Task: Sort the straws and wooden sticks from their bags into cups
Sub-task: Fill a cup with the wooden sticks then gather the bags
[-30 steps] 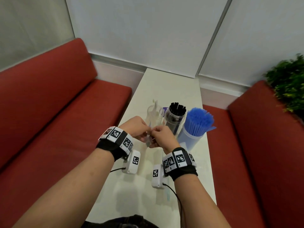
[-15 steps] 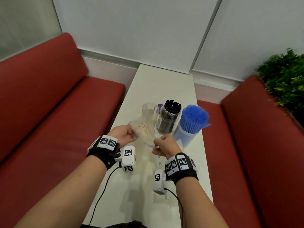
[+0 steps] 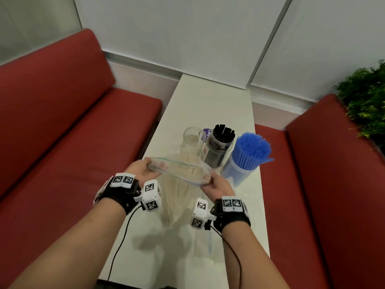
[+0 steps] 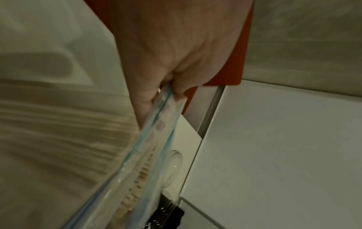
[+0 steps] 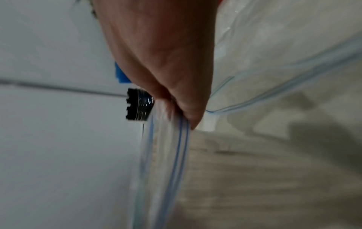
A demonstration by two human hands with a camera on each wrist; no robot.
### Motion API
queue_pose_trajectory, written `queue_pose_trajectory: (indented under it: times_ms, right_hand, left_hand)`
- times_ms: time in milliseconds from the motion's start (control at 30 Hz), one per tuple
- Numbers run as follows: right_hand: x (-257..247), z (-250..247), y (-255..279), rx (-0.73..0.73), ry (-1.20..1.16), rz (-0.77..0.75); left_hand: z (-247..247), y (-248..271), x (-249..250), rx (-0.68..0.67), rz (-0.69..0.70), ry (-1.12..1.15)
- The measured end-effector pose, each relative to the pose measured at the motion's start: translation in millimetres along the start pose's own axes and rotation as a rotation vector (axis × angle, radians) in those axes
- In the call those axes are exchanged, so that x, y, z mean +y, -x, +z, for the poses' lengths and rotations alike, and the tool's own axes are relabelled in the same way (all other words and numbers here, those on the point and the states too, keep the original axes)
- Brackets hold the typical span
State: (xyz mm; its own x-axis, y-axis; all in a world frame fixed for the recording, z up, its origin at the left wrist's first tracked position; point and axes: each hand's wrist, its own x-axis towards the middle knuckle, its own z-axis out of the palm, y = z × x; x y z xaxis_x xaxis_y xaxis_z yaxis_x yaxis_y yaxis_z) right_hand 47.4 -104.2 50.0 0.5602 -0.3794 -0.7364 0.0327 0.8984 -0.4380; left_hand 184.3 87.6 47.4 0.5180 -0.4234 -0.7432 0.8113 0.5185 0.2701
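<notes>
Wooden sticks [image 3: 183, 174], thin, pale, probably light and loose, fill a limp, likely slippery clear zip-top plastic bag [image 3: 179, 188] held above the white surface [image 3: 208, 105], left hand [image 3: 141, 172] and right hand [image 3: 216, 184] pinching opposite ends of its mouth.

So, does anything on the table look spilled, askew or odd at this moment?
Nothing looks spilled. One blue straw sticks out sideways from the upright bundle in the pale plastic cup. The left hand and right hand hold the clear zip bag of wooden sticks open.
</notes>
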Motion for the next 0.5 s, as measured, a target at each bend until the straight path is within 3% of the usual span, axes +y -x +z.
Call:
queue_pose_trajectory:
  times_ms: [67,167,300,367,433,500]
  right_hand:
    - [12.3,-0.3,-4.2,-0.013,0.26,-0.05]
    - [21.7,-3.8,-8.3,-0.041,0.639,-0.156]
    - [25.8,1.3,-12.0,-0.074,0.706,-0.147]
    - [27.3,3.4,-12.6,-0.066,0.666,-0.167]
    - [24.9,2.1,-14.1,-0.046,0.586,-0.2]
    - [21.1,0.1,-14.9,-0.082,0.48,-0.174]
  left_hand:
    - [-3.1,-1.2,-9.7,-0.147,-0.091,0.035]
    - [-4.5,3.7,-25.3,-0.359,-0.06,-0.471]
    - [-5.4,-3.7,-35.4,-0.301,0.361,-1.091]
    - [-5.1,-7.4,-34.0,-0.134,0.466,-1.372]
    - [-8.6,-13.9,-29.7,-0.002,0.441,-1.322]
    - [-11.3,-18.4,-30.2,0.072,0.314,-1.074]
